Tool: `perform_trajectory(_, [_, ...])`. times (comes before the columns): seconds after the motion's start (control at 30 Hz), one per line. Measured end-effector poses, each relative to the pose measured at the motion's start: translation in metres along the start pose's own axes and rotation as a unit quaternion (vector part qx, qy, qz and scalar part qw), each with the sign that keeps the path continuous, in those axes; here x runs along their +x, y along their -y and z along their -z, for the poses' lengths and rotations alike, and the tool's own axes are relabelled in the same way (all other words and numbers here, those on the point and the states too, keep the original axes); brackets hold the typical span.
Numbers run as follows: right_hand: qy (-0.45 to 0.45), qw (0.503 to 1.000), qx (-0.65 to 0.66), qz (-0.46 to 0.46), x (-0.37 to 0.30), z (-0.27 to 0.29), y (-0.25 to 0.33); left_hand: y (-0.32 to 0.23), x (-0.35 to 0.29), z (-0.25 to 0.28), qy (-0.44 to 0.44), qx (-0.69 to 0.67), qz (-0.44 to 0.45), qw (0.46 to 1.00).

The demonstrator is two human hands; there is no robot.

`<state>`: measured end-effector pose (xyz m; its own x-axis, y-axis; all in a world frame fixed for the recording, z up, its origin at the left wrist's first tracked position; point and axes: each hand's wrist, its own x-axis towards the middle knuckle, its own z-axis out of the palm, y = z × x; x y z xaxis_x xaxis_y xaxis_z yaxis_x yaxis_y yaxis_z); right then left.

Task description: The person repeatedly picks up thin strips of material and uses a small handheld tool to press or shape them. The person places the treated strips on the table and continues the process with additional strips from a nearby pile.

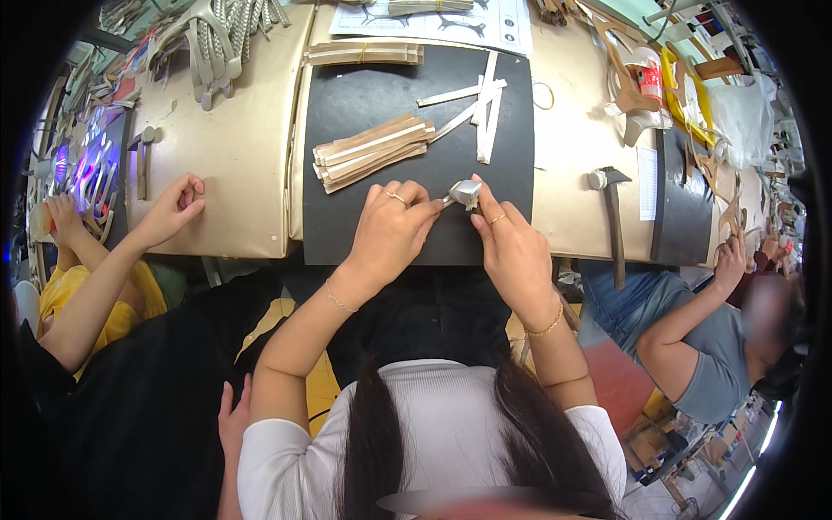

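Above the near edge of a black work mat (347,234), my two hands meet at a small silver piece (465,191) with a wide end and a narrow stem. The stem is pinched by my left hand (394,227). At the wide end, the fingers of my right hand (513,247) close on its side. A bit of pale material shows beneath that end, too small to name. Just beyond my left hand lies a fanned stack of brown-and-white strips (373,152). Several loose white strips (487,113) cross each other farther right.
A banded bundle of brown strips (364,54) lies at the mat's far edge, before a printed sheet (494,26). Hammers rest left (143,165) and right (614,212). Silver braided straps (212,56) lie far left. Another person's hand (173,208) is at left; a co-worker sits right.
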<state>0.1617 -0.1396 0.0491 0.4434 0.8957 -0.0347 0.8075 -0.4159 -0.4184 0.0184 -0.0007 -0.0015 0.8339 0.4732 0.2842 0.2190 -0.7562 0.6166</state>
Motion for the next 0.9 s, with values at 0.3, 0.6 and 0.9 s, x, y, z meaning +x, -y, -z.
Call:
perform_trajectory(0.3, [-0.052, 0.997, 0.045, 0.042, -0.0013, 0.0065, 0.0061, -0.0044, -0.0002, 0.0003, -0.003, 0.103, -0.083, 0.991])
perform_trajectory(0.6, [-0.063, 0.995, 0.054, 0.054, 0.003, 0.0036, 0.0059, -0.005, 0.0018, 0.0026, 0.007, 0.117, -0.103, 0.988])
perform_trajectory(0.9, [-0.053, 0.995, 0.037, 0.07, -0.0007, 0.0029, 0.0049, -0.0043, 0.0029, 0.0008, 0.004, 0.113, -0.118, 0.987])
